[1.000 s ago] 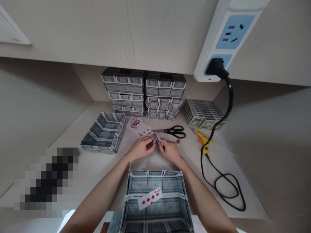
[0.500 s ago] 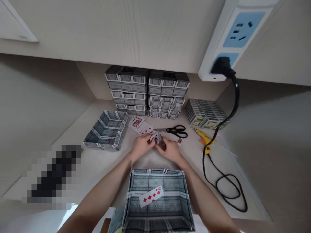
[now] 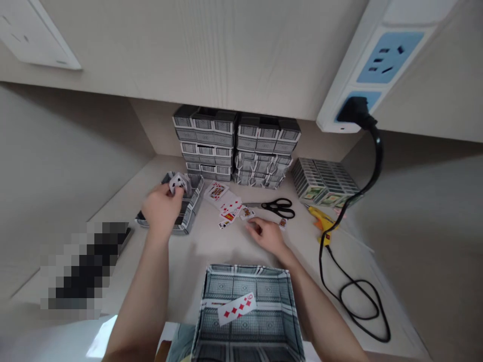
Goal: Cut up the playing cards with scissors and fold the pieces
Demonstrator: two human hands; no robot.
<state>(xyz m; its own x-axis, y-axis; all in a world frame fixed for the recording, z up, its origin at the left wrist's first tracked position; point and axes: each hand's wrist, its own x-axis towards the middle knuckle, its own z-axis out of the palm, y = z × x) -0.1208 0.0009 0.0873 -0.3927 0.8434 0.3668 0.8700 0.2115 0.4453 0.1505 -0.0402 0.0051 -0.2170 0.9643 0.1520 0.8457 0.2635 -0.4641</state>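
My left hand [image 3: 163,203] is over the tray made of joined playing cards [image 3: 191,213] at the left, closed on several playing cards [image 3: 180,182] with a black-suited face showing. My right hand [image 3: 268,235] rests on the table, holding nothing I can see, its thumb and forefinger apart and loosely bent. Just beyond its fingertips lies a small face-card piece [image 3: 247,213]. More loose cards [image 3: 226,199] lie fanned out between the hands, and a narrow spade piece [image 3: 224,224] sits in front of them. Black-handled scissors [image 3: 278,206] lie behind my right hand.
Nearest me is another card-made box [image 3: 260,289] with a nine of diamonds strip [image 3: 237,308] inside. Stacked card boxes [image 3: 206,133] stand at the back. A yellow glue gun [image 3: 322,221] trails a black cord [image 3: 341,296] on the right, below a power strip [image 3: 377,75].
My left hand has moved left with cards, from the middle to above the tray. My right hand has let go of the cards and stays near the middle; small card pieces now lie there.
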